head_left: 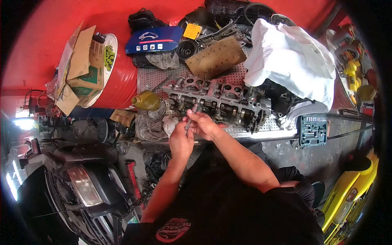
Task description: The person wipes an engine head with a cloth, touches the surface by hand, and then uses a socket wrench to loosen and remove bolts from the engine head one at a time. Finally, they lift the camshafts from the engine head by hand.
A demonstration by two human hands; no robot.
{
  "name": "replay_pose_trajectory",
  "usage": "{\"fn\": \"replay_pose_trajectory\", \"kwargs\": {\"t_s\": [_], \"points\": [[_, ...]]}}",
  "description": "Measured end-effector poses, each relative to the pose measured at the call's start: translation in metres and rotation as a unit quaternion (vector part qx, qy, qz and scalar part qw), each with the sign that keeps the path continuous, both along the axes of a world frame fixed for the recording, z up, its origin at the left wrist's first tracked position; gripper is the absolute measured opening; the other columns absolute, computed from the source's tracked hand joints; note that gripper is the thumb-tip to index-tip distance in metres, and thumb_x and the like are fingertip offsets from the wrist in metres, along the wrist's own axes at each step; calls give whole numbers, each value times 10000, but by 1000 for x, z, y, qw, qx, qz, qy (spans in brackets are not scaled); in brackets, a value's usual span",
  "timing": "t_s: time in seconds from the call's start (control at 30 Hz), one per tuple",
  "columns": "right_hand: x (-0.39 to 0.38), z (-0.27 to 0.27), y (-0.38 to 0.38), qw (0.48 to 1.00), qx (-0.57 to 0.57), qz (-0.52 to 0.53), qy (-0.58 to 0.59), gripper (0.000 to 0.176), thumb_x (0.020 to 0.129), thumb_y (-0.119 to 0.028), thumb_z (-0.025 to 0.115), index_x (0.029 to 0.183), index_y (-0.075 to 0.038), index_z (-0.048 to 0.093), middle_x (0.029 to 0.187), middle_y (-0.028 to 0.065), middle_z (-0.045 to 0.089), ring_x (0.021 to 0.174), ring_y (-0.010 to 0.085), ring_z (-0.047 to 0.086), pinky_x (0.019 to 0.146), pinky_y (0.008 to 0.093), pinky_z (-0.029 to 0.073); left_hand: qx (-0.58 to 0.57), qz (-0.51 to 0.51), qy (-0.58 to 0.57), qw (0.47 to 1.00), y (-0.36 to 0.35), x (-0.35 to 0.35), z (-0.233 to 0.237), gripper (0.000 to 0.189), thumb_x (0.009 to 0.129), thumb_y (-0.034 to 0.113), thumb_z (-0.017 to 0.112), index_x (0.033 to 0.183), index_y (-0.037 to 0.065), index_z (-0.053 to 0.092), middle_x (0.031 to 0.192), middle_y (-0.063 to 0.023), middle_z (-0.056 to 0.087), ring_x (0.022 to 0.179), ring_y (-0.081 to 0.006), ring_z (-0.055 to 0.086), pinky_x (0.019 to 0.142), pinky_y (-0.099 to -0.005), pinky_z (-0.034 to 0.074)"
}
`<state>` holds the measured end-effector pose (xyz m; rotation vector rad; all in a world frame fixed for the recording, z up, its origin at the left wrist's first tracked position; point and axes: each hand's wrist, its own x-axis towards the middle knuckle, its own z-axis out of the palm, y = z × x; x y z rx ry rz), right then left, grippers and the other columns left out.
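A cylinder head (216, 102) with camshafts and a sprocket at its right end lies on the perforated bench top. Just in front of its left half, my right hand (203, 124) is closed around a slim metal tool (189, 123), which points up toward the head. My left hand (181, 138) grips the lower part of the same tool, its fingers close to the right hand; the exact kind of tool I cannot tell. A crumpled whitish rag (169, 124) lies right beside the left hand.
A yellow bottle (148, 100) lies left of the head near grey rags (149, 126). Behind are a brown perforated sheet (216, 57) and a blue box (154, 39). White cloth (288, 61) covers parts at right. A socket set case (313, 130) sits past the bench's front edge.
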<state>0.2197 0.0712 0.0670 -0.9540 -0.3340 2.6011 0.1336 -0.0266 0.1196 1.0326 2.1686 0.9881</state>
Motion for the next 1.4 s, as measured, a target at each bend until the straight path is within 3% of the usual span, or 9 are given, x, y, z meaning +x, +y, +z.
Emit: {"fn": "replay_pose_trajectory", "kwargs": {"t_s": [0.17,0.33,0.67,0.83,0.87,0.93,1.1,1.33,1.4], "points": [[21,2,2,998,37,-8,43,137,894,15,572,1028,6,543,1153,166,637,851,225,635,735,364,559,-99,165,-553,810,8,-9,24,249,967,331,536,870,103,551,614,-49,559,430,-144,506,370,-301,395],[7,-19,0,997,48,8,-53,187,868,-132,706,940,-88,539,872,38,643,785,143,630,677,273,526,31,-81,310,947,1,8,17,317,844,274,684,952,15,537,709,-161,610,686,-392,628,646,-448,509],[14,1,1,995,83,11,-52,180,898,-184,677,968,-68,558,903,40,658,805,177,662,669,278,509,-44,-2,5,999,1,-9,5,255,895,245,611,959,4,553,699,-159,629,612,-370,614,583,-426,498],[7,11,-1,999,-16,-31,30,175,910,-187,660,965,-63,551,918,71,641,818,188,639,703,294,528,128,-70,321,936,1,0,-5,220,913,248,598,986,49,538,689,-156,569,584,-345,577,559,-440,479],[10,16,2,999,8,-16,47,152,919,-176,640,974,-63,554,960,80,637,847,199,637,732,308,530,59,11,18,998,3,-4,-3,226,929,273,572,969,53,543,685,-137,565,575,-304,574,538,-427,474],[20,28,5,995,53,19,80,111,939,-154,600,993,-65,561,1045,98,628,907,221,633,790,334,533,-92,162,-562,806,4,-18,3,268,959,324,519,937,59,553,677,-98,557,557,-220,569,498,-400,463],[5,-11,1,997,67,-39,-24,203,882,-129,689,965,-57,517,871,55,644,715,142,643,594,245,556,-127,48,-215,967,7,1,26,302,956,318,543,961,17,563,690,-78,583,524,-172,563,465,-344,474],[10,5,2,999,-9,-26,46,237,936,-197,621,1069,-49,493,976,97,657,849,176,643,670,284,523,-80,144,-373,913,1,-5,6,117,966,159,477,985,65,545,839,-90,600,683,-183,587,589,-430,465],[14,-5,6,996,40,8,75,195,940,-93,576,1089,-28,469,1093,144,654,1046,260,635,717,337,534,-74,180,-632,750,3,-15,6,238,995,282,423,957,82,545,727,-63,547,559,-134,458,499,-285,349]]}}
